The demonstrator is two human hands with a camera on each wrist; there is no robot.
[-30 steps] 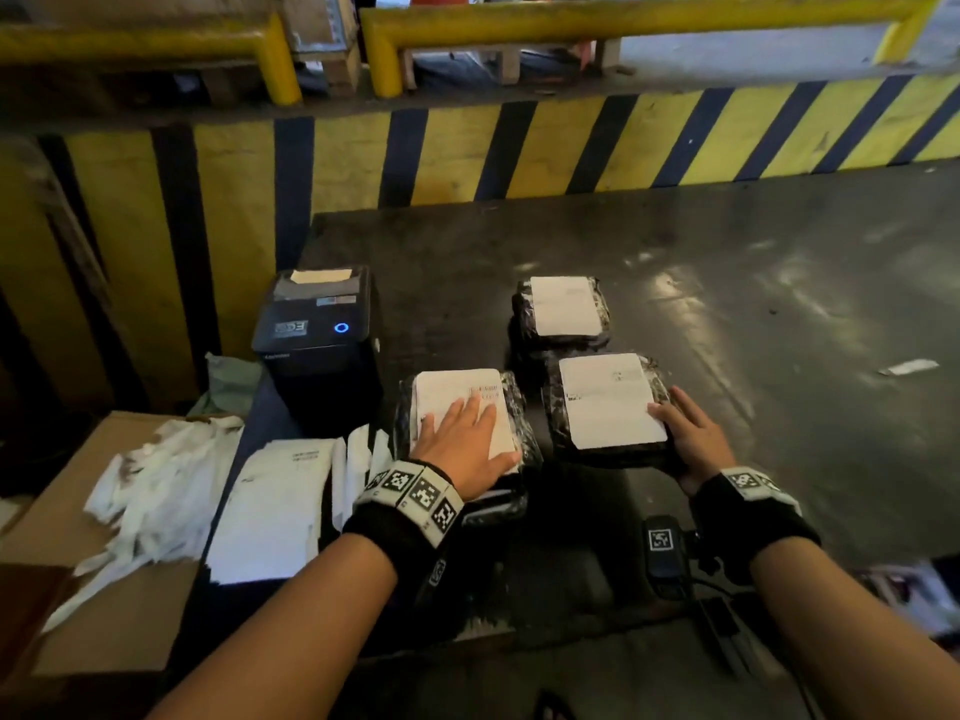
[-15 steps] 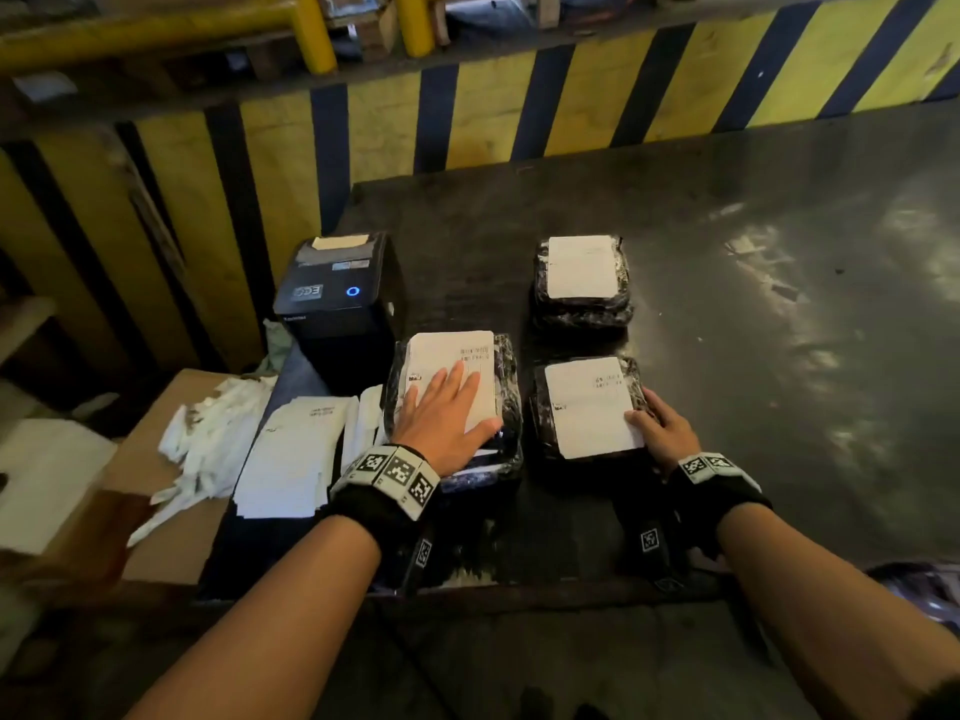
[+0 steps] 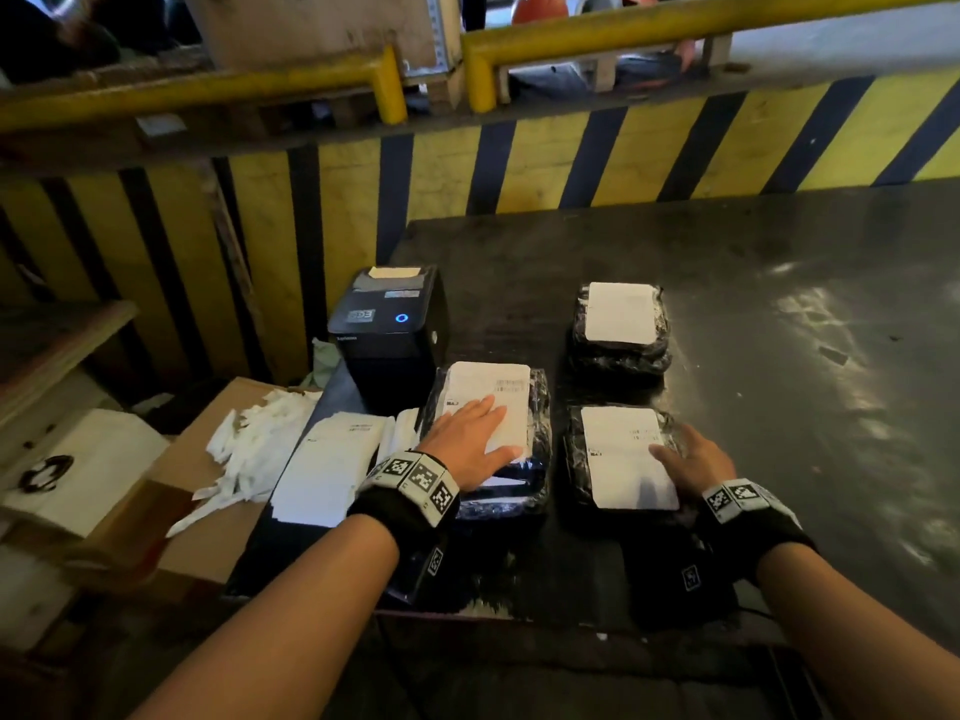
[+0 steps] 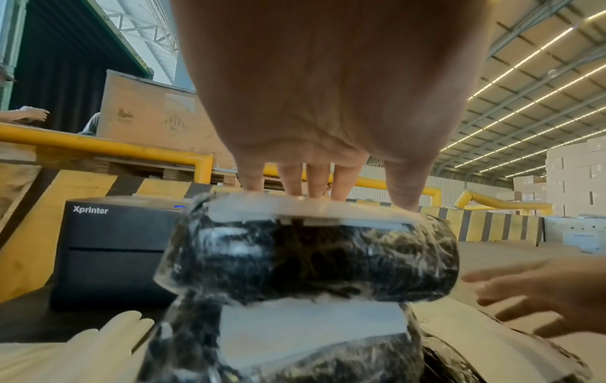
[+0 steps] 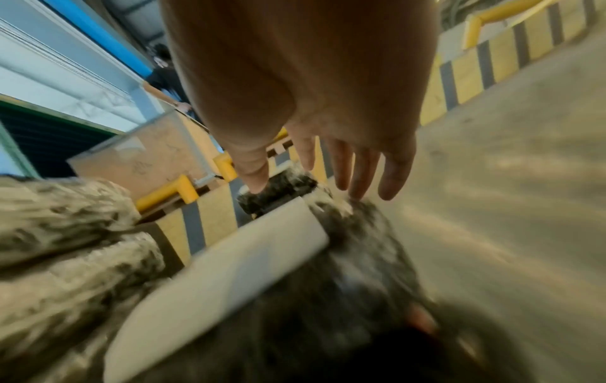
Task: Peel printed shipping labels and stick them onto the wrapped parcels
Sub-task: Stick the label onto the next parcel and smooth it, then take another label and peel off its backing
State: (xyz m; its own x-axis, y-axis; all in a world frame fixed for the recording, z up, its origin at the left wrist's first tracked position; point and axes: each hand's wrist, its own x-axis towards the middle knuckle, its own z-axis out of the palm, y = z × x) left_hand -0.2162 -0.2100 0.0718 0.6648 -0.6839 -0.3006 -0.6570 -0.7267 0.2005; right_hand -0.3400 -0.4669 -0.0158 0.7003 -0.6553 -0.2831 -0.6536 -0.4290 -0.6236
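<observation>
Three stacks of black-wrapped parcels with white labels sit on the dark table (image 3: 779, 262). My left hand (image 3: 475, 439) lies flat, fingers straight, pressing the label (image 3: 498, 387) on the top parcel of the left stack (image 3: 537, 407); the left wrist view shows the fingers (image 4: 315, 181) on the label (image 4: 295, 210). My right hand (image 3: 693, 462) rests with straight fingers on the right edge of the near-right parcel (image 3: 576, 459), thumb on its label (image 3: 618, 454). In the blurred right wrist view the fingers (image 5: 364, 168) spread over that parcel (image 5: 360, 259). A third labelled parcel stack (image 3: 618, 350) lies farther back.
A black label printer (image 3: 389, 330) stands at the table's left edge, behind a stack of printed labels (image 3: 332, 459). A cardboard box (image 3: 208, 459) holding white backing strips (image 3: 254, 449) sits left of the table. A yellow-black striped barrier (image 3: 571, 163) runs behind.
The head view shifted and tilted. My left hand stays flat on the left parcel's label. My right hand slid slightly inward along the near-right parcel, its thumb now on the label.
</observation>
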